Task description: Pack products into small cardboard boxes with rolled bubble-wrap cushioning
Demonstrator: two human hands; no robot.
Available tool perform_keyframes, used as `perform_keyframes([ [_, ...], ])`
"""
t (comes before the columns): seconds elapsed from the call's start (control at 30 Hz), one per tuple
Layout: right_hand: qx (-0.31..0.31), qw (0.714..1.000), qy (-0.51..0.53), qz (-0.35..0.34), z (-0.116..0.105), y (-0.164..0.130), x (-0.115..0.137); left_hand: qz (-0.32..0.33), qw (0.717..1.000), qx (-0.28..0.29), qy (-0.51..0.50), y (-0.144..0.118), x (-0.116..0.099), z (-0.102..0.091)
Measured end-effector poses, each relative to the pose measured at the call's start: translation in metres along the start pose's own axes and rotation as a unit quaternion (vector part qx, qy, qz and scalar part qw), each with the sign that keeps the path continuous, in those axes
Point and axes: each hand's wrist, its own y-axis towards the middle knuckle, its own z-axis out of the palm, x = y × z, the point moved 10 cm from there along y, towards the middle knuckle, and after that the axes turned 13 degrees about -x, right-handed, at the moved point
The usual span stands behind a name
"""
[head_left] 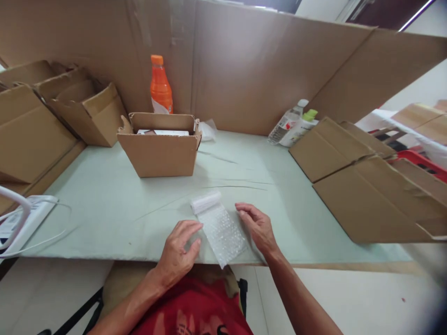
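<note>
At table's near edge (104, 218): bubble wrap strip (223, 232) flat, far end rolled, between left hand (179, 251) and right hand (256, 225); both open, fingertips touching strip sides. Step judged: rolling. Next: even fingertip pressure, straight roll.

The scene is evenly and brightly lit from above. A pale glare is seen on the cardboard wall (244, 60). Soft shadows are cast on the counter (104, 204). Edges are bent and blurred, especially lower right.
</note>
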Motion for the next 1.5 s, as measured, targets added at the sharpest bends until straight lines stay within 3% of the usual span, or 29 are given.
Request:
perform_keyframes([
  [0.07, 0.055, 0.996, -0.041, -0.058, 0.011, -0.012, 0.008, 0.081, 0.996, 0.043, 0.016, -0.002, -0.019, 0.015],
  [0.13, 0.107, 0.978, -0.096, -0.151, 0.025, -0.030, 0.021, 0.122, 0.986, 0.099, 0.051, -0.003, -0.025, 0.034],
  [0.23, 0.136, 0.931, -0.193, -0.277, 0.041, -0.063, 0.033, 0.132, 0.970, 0.154, 0.135, 0.004, -0.018, 0.054],
  [0.3, 0.125, 0.909, -0.242, -0.317, 0.045, -0.082, 0.036, 0.131, 0.953, 0.173, 0.213, 0.020, -0.007, 0.062],
  [0.37, 0.119, 0.898, -0.265, -0.330, 0.043, -0.097, 0.038, 0.122, 0.935, 0.171, 0.287, 0.044, 0.006, 0.064],
  [0.47, 0.143, 0.894, -0.267, -0.330, 0.037, -0.113, 0.043, 0.084, 0.925, 0.118, 0.352, 0.087, 0.023, 0.053],
  [0.57, 0.185, 0.885, -0.264, -0.335, 0.030, -0.125, 0.046, 0.064, 0.924, 0.065, 0.371, 0.105, 0.026, 0.039],
  [0.67, 0.225, 0.859, -0.276, -0.367, 0.030, -0.141, 0.044, 0.097, 0.927, 0.050, 0.359, 0.082, 0.010, 0.038],
  [0.8, 0.208, 0.835, -0.308, -0.406, 0.033, -0.151, 0.030, 0.169, 0.927, 0.126, 0.311, 0.030, -0.012, 0.062],
  [0.87, 0.177, 0.834, -0.297, -0.430, 0.033, -0.152, 0.030, 0.185, 0.923, 0.164, 0.295, 0.021, -0.012, 0.075],
  [0.93, 0.146, 0.838, -0.264, -0.454, 0.031, -0.151, 0.035, 0.182, 0.922, 0.174, 0.294, 0.029, -0.006, 0.080],
  [1.13, 0.130, 0.879, -0.139, -0.436, 0.020, -0.157, 0.054, 0.147, 0.924, 0.168, 0.311, 0.084, 0.014, 0.084],
  [1.27, 0.152, 0.895, -0.124, -0.400, 0.022, -0.166, 0.057, 0.110, 0.934, 0.158, 0.300, 0.113, 0.020, 0.086],
  [1.4, 0.154, 0.920, -0.122, -0.340, 0.022, -0.159, 0.054, 0.068, 0.956, 0.130, 0.252, 0.112, 0.013, 0.059],
  [1.5, 0.157, 0.939, -0.105, -0.288, 0.023, -0.144, 0.056, 0.052, 0.971, 0.124, 0.196, 0.073, -0.001, 0.019],
])
